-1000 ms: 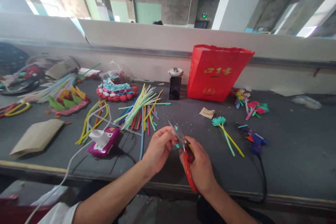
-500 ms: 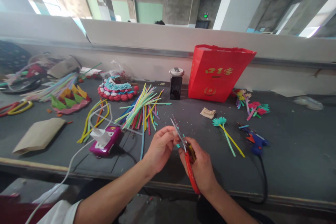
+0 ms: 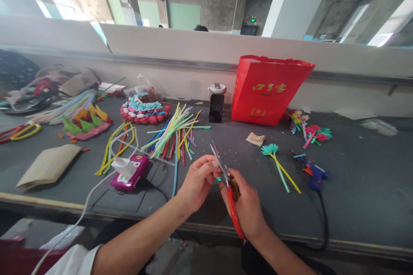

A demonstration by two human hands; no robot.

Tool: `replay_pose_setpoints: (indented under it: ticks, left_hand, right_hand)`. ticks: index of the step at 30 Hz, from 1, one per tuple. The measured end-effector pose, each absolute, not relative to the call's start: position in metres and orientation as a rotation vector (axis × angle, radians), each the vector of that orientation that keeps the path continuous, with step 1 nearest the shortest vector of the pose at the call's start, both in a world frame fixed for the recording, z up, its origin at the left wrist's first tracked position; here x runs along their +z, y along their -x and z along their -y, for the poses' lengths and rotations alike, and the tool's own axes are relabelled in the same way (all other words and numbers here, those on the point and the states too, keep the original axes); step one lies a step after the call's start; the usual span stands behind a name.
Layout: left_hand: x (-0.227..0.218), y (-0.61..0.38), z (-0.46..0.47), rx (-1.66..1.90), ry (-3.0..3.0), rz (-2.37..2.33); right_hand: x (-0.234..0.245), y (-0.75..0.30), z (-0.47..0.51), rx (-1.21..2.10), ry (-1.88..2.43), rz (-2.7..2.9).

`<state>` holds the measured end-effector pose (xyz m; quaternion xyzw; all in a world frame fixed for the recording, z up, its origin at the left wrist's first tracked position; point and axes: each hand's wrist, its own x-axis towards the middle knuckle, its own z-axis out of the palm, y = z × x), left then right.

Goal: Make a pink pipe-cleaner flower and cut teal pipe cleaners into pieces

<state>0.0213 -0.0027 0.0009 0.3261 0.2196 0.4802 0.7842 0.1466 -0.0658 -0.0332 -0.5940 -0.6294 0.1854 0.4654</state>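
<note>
Right hand [image 3: 247, 206] grips red-handled scissors [image 3: 229, 193]; left hand [image 3: 198, 180] pinches a small teal strip [image 3: 220, 178]; fanned bundle of coloured strips [image 3: 172, 133], purple charger block [image 3: 130, 172] and blue glue gun [image 3: 312, 171] lie apart on the grey bench [image 3: 355, 180].

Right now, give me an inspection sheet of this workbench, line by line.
Surface: dark table, littered with small offcuts.
Job's things: scissors, red handles, blades pointing up; small teal piece at the blades.
Clutter: strip pile, red bag, foam flower, round decoration, glue gun, brown envelope.
Grip: right hand shut on scissors; left hand pinching the teal piece.
Cables: white cable from the purple box; black cord from the glue gun.
Surroundings: grey partition, concrete pillars behind.
</note>
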Motion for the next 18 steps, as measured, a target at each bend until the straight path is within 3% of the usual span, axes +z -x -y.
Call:
replay_pose_setpoints:
  ticks: [18]
  left_hand:
    - [0.002, -0.02, 0.001, 1.01, -0.774, -0.528]
  right_hand:
    - [-0.022, -0.149, 0.068, 0.623, 1.416, 1.518]
